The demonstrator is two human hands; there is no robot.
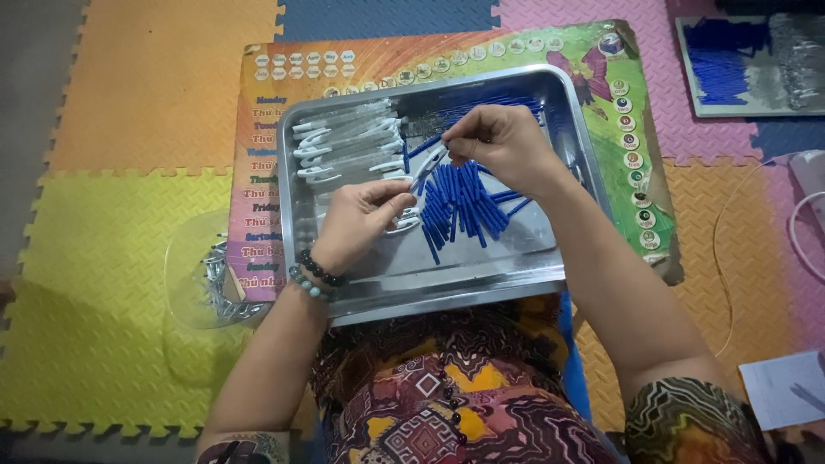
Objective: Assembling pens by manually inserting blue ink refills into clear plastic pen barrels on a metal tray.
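Observation:
A shiny metal tray [481, 271] rests on my lap. A heap of short blue plastic sticks [460, 202] lies in its middle and a row of clear pen barrels with white clips [344, 146] fills its far left part. My left hand [357, 223], with two bead bracelets at the wrist, pinches a clear pen barrel [421, 176]. My right hand [503, 142] holds a blue stick [427, 146] at the barrel's upper end, the two hands nearly touching over the heap.
A colourful printed board [627, 137] lies under the tray on foam floor mats. A clear round tub [206, 279] with small metal parts sits left of the tray. A second tray [748, 64] with blue sticks is far right; white paper [786, 391] lies near right.

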